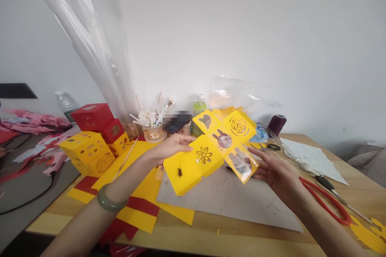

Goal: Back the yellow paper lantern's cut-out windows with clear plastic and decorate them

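Yellow cut-out card [217, 156]: mid-view, raised above the tabletop [256, 243].
Left hand [172, 148]: I pinch the card at its ten o'clock.
Right hand [273, 168]: open at its three o'clock, touch unclear.
Purple spool [276, 124]: two o'clock.

Plain pale wall [169, 28] behind a light wooden table [235, 231] in soft daylight-like brightness

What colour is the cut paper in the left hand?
The cut paper is bright yellow, best seen in the head view.
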The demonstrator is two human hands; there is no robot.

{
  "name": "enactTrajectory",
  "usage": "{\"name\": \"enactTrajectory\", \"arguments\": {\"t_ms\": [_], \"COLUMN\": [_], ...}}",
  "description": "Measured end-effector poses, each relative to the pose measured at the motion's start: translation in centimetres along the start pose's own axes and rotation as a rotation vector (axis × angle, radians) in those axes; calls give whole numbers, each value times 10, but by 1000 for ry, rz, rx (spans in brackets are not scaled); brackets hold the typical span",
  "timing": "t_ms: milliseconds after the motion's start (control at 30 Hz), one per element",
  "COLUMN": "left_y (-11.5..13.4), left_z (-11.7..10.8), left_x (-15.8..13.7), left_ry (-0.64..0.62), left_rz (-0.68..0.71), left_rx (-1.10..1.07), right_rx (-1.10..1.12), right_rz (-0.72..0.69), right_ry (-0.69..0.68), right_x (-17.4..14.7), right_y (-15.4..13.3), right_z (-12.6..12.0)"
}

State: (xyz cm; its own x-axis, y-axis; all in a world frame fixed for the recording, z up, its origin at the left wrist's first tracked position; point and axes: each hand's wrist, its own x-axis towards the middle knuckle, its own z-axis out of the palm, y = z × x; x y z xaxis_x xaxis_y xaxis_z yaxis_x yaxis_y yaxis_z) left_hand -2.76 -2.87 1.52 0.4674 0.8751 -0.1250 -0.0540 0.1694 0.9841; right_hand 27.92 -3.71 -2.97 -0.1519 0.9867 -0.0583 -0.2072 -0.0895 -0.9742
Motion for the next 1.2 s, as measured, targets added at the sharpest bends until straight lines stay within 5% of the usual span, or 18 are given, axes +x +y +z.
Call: {"name": "enactTrajectory", "arguments": {"t_ms": [267,800,1200], "left_y": [14,22,22], "left_z": [-3,-1,-8], "left_x": [-6,-9,-3], "left_ry": [-82,-17,88], "left_rz": [-22,19,88], "left_rx": [207,362,459], "right_rx": [-270,-381,-406], "right_rz": [47,-46,-296], "right_ry": [-72,-48,122], "right_x": [-20,-30,-28], "right_y": [-3,-9,-3], "right_z": [23,28,7]}}
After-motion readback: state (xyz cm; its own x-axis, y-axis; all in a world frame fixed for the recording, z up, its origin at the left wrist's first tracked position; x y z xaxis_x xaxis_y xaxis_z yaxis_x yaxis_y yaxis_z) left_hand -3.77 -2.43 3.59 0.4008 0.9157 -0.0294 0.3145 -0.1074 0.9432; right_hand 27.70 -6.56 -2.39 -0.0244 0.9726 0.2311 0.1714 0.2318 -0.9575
